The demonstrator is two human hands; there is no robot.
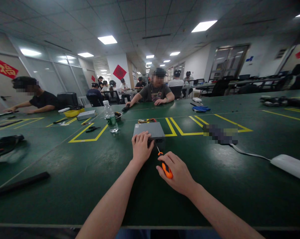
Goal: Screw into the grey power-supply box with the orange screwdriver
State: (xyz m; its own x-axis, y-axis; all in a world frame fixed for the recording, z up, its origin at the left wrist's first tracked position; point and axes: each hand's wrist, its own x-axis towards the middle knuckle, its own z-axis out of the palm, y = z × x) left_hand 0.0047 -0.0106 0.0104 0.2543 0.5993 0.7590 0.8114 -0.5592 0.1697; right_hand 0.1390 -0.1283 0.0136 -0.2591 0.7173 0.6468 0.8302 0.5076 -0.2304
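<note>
A grey metal computer power supply [153, 128] lies on the green table in front of me, with a bundle of coloured wires [147, 120] at its far side. My left hand [142, 147] grips its near left corner, fingers bent over the top and front edge. In my right hand [176, 171] is a screwdriver [166, 168] with an orange and black handle, held between thumb and fingers. Its thin shaft points up and away to the near face of the box. Whether the tip sits in a screw is too small to tell.
A water bottle [111, 118] stands left of the box, before a small bowl [118, 116]. Yellow tape [189, 133] marks the green table [95, 186]. Right lie a blurred dark object [218, 134] and a white power strip [290, 166] with cable. A person [156, 88] sits opposite.
</note>
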